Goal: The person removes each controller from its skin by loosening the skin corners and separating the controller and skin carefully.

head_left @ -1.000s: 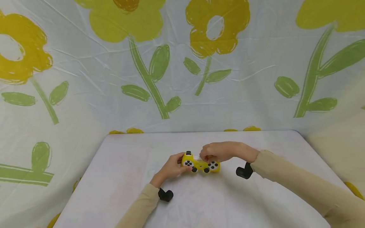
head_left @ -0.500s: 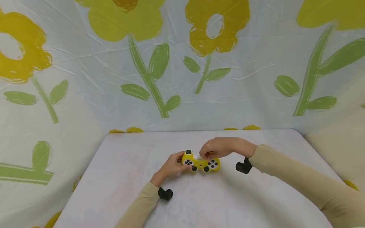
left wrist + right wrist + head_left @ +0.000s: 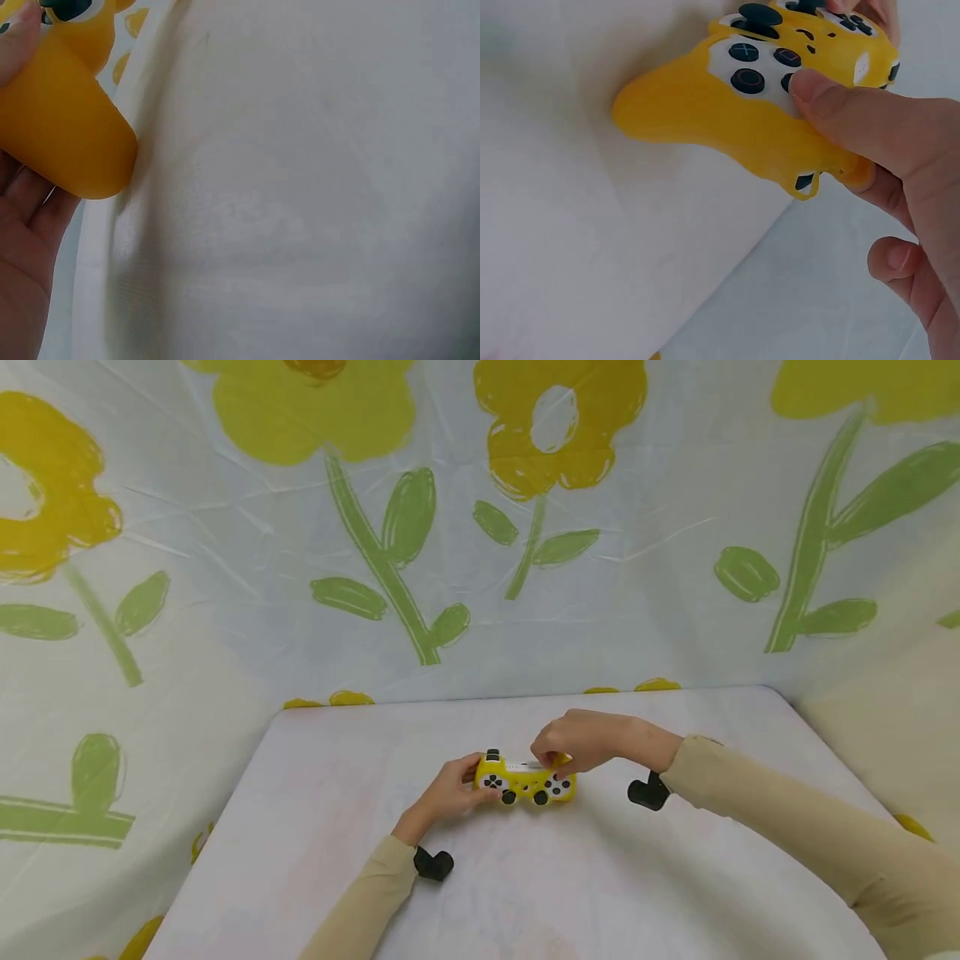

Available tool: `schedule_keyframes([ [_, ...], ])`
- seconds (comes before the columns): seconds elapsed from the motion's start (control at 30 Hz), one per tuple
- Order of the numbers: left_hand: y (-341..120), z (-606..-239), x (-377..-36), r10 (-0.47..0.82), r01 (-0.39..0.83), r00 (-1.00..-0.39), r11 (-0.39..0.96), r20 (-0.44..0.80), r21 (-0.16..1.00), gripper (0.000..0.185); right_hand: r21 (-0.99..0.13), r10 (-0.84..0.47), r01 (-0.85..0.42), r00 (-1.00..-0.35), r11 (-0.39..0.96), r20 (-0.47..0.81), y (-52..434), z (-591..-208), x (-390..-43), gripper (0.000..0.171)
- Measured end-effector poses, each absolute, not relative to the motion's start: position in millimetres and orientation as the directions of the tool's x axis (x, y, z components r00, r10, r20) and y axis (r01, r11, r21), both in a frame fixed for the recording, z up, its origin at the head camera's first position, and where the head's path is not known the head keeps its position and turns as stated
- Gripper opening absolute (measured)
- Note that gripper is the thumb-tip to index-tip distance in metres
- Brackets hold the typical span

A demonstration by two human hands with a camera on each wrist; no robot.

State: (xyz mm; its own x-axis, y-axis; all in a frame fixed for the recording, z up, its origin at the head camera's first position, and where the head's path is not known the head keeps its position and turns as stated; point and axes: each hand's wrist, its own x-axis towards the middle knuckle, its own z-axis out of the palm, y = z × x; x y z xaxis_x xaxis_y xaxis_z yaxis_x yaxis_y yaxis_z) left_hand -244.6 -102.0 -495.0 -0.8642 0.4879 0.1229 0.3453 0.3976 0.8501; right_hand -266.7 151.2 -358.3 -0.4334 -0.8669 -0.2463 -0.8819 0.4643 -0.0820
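Note:
A yellow game controller (image 3: 525,779) with black and white buttons sits on the white-covered table (image 3: 337,827) near its middle. My left hand (image 3: 450,791) grips its left handle; in the left wrist view that yellow handle (image 3: 64,127) lies against my palm and fingers (image 3: 26,217). My right hand (image 3: 573,745) comes from above and pinches the controller's right top edge. In the right wrist view the thumb (image 3: 855,112) presses beside the white button pad of the controller (image 3: 727,97), with fingers curled behind it.
A flower-printed sheet (image 3: 390,527) hangs behind and at both sides of the table. Black wrist-camera mounts show under my left wrist (image 3: 433,863) and my right wrist (image 3: 648,792). Beige sleeves cover both arms.
My right hand has shifted slightly back and up along the controller's top edge. The controller and my left hand have hardly moved. The head view has tilted a little.

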Motion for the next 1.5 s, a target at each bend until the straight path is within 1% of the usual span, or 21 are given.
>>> schedule_keyframes([
  [0.17,-104.9,-489.4,-245.9,0.516,0.357,-0.848,0.388,0.121,0.850,0.052,-0.064,-0.863,-0.879,-0.446,0.472,-0.239,154.2,-358.0,-267.0,0.017],
  [0.33,-105.6,-485.6,-251.4,0.541,0.366,-0.835,0.416,0.097,0.833,0.053,-0.037,-0.859,-0.878,-0.457,0.477,-0.232,157.3,-357.8,-267.7,0.018],
  [0.43,-105.5,-488.3,-255.3,0.546,0.372,-0.833,0.428,0.092,0.824,0.052,-0.013,-0.860,-0.884,-0.451,0.467,-0.238,157.3,-358.4,-269.1,0.022],
  [0.6,-105.7,-485.5,-257.3,0.553,0.371,-0.830,0.449,0.073,0.813,0.048,0.061,-0.867,-0.903,-0.427,0.426,-0.256,155.8,-359.9,-273.0,0.030],
  [0.87,-107.2,-484.6,-259.6,0.560,0.384,-0.825,0.460,0.075,0.801,0.049,0.122,-0.862,-0.899,-0.438,0.421,-0.256,157.4,-357.8,-276.3,0.036],
  [0.93,-107.3,-484.4,-260.0,0.562,0.388,-0.824,0.460,0.076,0.798,0.050,0.157,-0.865,-0.902,-0.431,0.403,-0.257,157.5,-357.7,-276.3,0.037],
  [1.07,-108.3,-484.0,-261.6,0.568,0.400,-0.819,0.469,0.078,0.788,0.051,0.259,-0.883,-0.909,-0.392,0.327,-0.258,157.3,-358.1,-276.3,0.038],
  [1.17,-109.6,-483.6,-263.0,0.568,0.411,-0.819,0.475,0.086,0.778,0.049,0.321,-0.885,-0.897,-0.390,0.303,-0.254,156.9,-358.6,-277.0,0.040],
  [1.33,-109.9,-483.3,-265.3,0.579,0.429,-0.808,0.460,0.104,0.778,0.046,0.320,-0.867,-0.885,-0.425,0.338,-0.259,158.1,-359.6,-279.8,0.043],
  [1.4,-109.8,-483.7,-265.8,0.581,0.429,-0.807,0.456,0.104,0.780,0.047,0.283,-0.860,-0.885,-0.442,0.370,-0.257,159.6,-360.0,-280.8,0.045],
  [1.5,-110.1,-484.8,-266.1,0.576,0.423,-0.811,0.454,0.103,0.784,0.048,0.191,-0.843,-0.876,-0.480,0.443,-0.242,162.7,-360.7,-281.3,0.046],
])
